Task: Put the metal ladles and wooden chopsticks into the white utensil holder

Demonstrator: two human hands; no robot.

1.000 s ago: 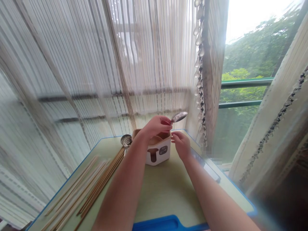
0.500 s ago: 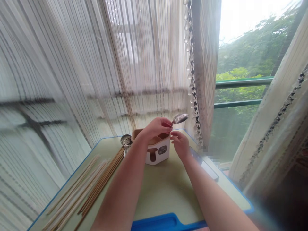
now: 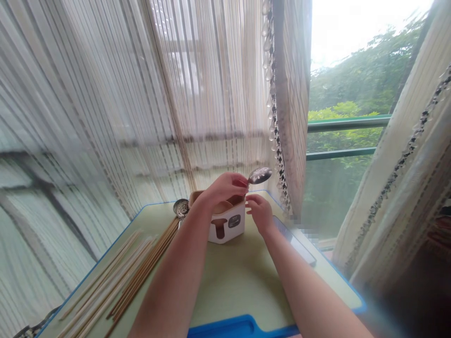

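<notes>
A metal spoon (image 3: 260,175), its bowl up and tilted to the right, rises above the right end of a white and brown utensil holder (image 3: 227,234). My left hand (image 3: 229,184) reaches over the holder with its fingers closed round the spoon's handle just below the bowl. The lower handle is hidden. My right hand (image 3: 260,211) hovers by the holder's right corner, fingers bent and slightly apart, with nothing visible in them. Left of the holder lies a perforated metal skimmer (image 3: 181,208), partly hidden by my left forearm.
Several brown chopsticks (image 3: 143,277) and paler chopsticks (image 3: 102,286) lie at the left of the green table (image 3: 243,286), which has a blue rim. A phone (image 3: 296,244) lies at the right. Sheer curtains (image 3: 211,94) hang right behind the table.
The whole view has shifted slightly. The spoon's bowl has turned a little, so its patterned surface shows more. Both hands keep nearly the same places by the holder.
</notes>
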